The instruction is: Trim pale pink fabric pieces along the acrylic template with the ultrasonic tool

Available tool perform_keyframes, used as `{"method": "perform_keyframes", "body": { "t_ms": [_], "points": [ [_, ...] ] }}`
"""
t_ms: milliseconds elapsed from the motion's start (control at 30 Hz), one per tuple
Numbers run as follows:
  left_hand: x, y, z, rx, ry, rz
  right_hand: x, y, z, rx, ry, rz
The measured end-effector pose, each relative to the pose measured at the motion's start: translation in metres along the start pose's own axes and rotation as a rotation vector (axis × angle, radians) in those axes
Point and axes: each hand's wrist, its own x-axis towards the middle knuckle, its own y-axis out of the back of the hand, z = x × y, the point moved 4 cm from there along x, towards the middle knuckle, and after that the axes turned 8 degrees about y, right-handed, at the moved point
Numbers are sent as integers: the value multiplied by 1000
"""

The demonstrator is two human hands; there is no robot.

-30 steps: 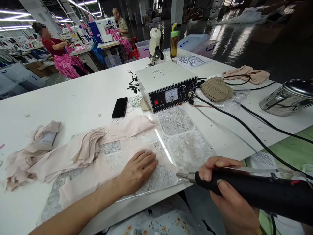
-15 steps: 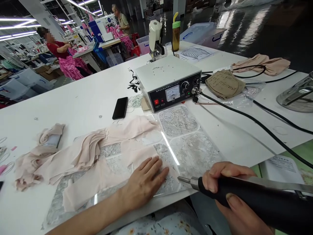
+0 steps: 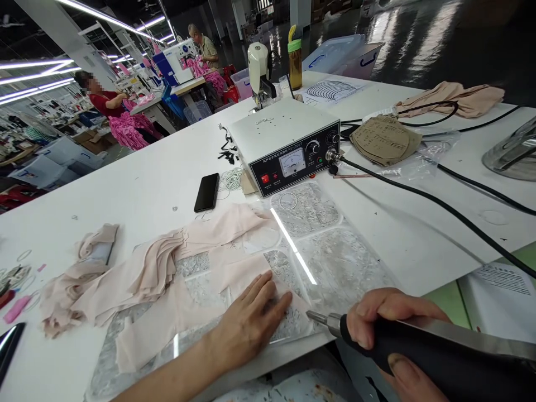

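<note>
My left hand [image 3: 251,318] lies flat, fingers stretched out, pressing on a pale pink fabric piece [image 3: 243,273] over a clear, marble-patterned mat [image 3: 339,262]. My right hand [image 3: 393,318] is wrapped round the black handle of an ultrasonic hand welder [image 3: 422,340]. Its metal tip points left and is close to the fabric's right end, beside my left fingers; whether they touch I cannot tell. A layered stack of the same fabric strips [image 3: 154,262] spreads to the left, with another loose strip [image 3: 146,335] in front of it.
Behind the mat stands the welder's control box [image 3: 293,162], its black cable [image 3: 419,195] running right. A phone [image 3: 206,192], a bottle [image 3: 295,64], brown card templates [image 3: 385,139] and a glass jar [image 3: 513,151] are on the white table. Two people work at sewing machines beyond.
The camera view has shifted slightly, bringing more of the table's left side into sight. Both hands, the fabric and the welder keep nearly the same positions relative to each other.
</note>
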Motion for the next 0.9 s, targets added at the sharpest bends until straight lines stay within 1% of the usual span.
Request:
{"method": "perform_keyframes", "body": {
  "t_ms": [200, 400, 533, 767, 900],
  "points": [
    [0, -1, 0, -43, -6, -15, 0, 4, 0, 5, -34, -40],
    [3, 2, 0, -69, 10, -40, -3, 2, 0, -23, -12, -2],
    [5, 7, 2, -89, 11, -31, -5, -1, 0, -52, -5, -13],
    [2, 6, 1, -102, 17, -17, -3, 0, -1, 22, 7, -51],
    [0, 4, 0, -108, 25, -22, 5, 0, 7, 53, 49, -8]
  ]
}}
